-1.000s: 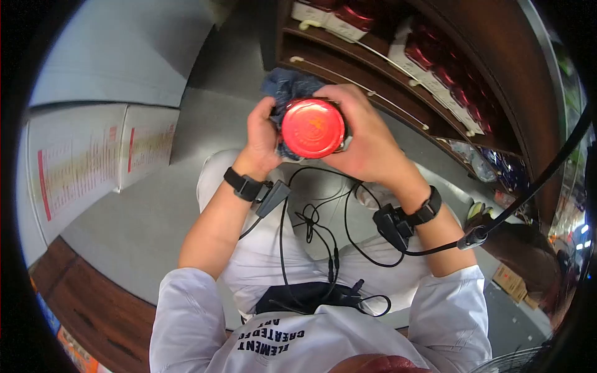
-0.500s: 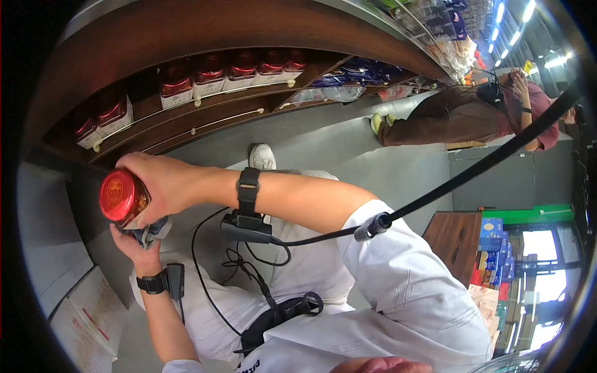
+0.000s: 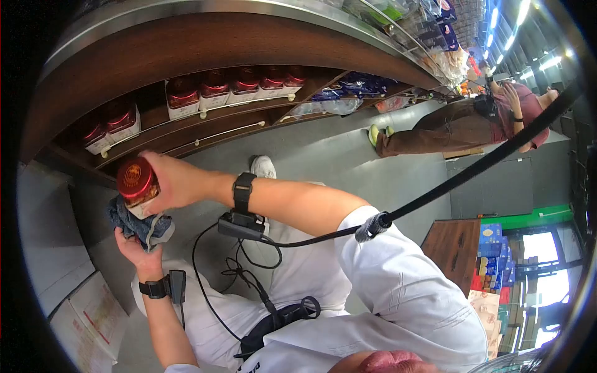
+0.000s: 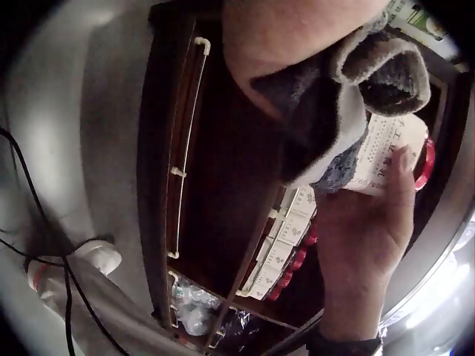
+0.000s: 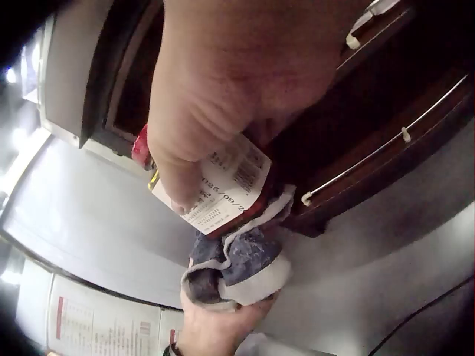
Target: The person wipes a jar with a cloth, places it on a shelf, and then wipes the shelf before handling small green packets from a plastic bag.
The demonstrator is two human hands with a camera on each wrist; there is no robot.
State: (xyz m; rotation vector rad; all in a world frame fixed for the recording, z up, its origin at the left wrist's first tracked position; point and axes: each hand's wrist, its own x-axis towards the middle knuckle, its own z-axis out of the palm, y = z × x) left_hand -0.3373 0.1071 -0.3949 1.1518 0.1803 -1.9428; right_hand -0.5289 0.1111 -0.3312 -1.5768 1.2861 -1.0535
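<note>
The right hand (image 3: 179, 181) grips a squarish, red-lidded glass jar (image 3: 139, 181), thumb across its white label (image 4: 382, 148), near the dark-brown wooden shelf (image 3: 186, 38)'s front edge. A blue-grey fabric cloth (image 3: 134, 221) hides the left hand (image 3: 137, 250)'s fingers, their hold unclear. Wrist views show label print; the head view, the lid's emblem.

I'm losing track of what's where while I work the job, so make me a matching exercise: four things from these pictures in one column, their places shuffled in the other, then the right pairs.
Things
1. White shoe
2. Blue-grey cloth
3. Row of red-lidded jars
4. Lone red-lidded jar

Places
A. In the right hand
B. Inside the brown shelf unit
C. On the grey floor
D. In the left hand

Pairs: 1-C, 2-D, 3-B, 4-A
</note>
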